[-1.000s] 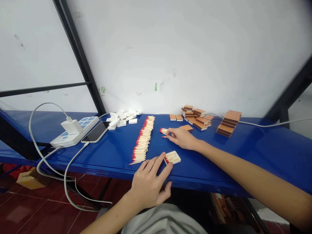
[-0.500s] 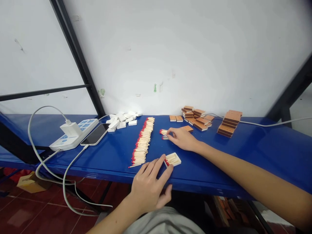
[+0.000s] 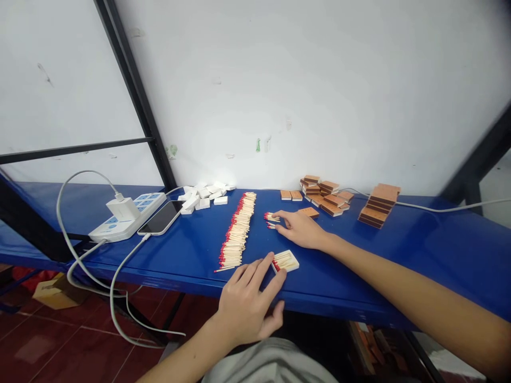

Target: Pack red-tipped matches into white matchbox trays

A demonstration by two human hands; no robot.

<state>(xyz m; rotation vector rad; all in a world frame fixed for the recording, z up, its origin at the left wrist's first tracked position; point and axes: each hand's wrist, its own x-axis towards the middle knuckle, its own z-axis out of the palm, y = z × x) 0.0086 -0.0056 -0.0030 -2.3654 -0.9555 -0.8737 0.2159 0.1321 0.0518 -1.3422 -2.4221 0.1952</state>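
My left hand (image 3: 247, 303) rests at the front edge of the blue table (image 3: 399, 255), fingers stretched, fingertips touching a small white tray (image 3: 286, 260) with a few red-tipped matches in it. My right hand (image 3: 300, 229) lies further back, its fingers pressed on a small bunch of matches (image 3: 271, 218). A long row of matches (image 3: 238, 230) lies left of both hands. A single brown matchbox sleeve (image 3: 309, 212) sits just behind my right hand.
White inner trays (image 3: 203, 194) are heaped at the back left. Brown matchbox sleeves (image 3: 325, 191) and a neat stack (image 3: 377, 205) stand at the back right. A phone (image 3: 163, 217), a power strip (image 3: 128, 215) with charger and white cables occupy the left.
Both hands stay almost in place; my right fingers have shifted slightly over the small bunch of matches. The camera has drifted a little.
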